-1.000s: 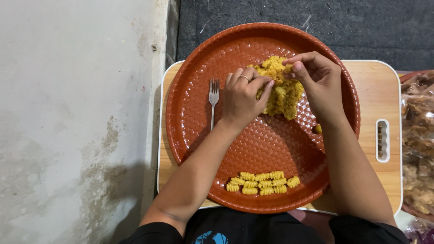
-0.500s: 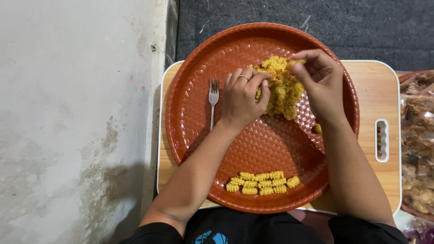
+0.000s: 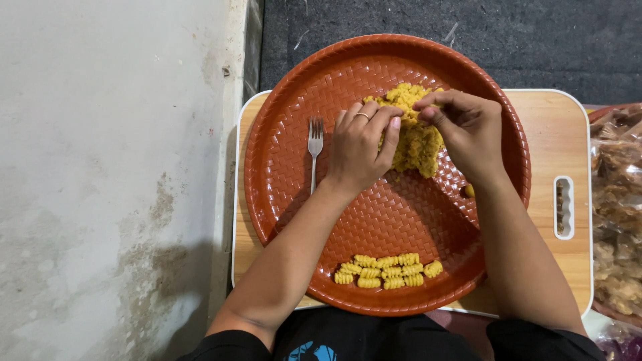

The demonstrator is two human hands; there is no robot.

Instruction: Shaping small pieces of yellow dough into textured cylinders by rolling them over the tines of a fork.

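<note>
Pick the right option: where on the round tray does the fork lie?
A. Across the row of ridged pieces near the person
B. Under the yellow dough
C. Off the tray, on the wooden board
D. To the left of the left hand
D: the fork lies on the tray, just left of the left hand, apart from the yellow dough.

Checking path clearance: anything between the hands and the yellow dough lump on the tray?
Nothing visible. Left hand and right hand both touch the yellow crumbly dough lump on the round brown woven-pattern tray. The metal fork lies off to the side.
</note>
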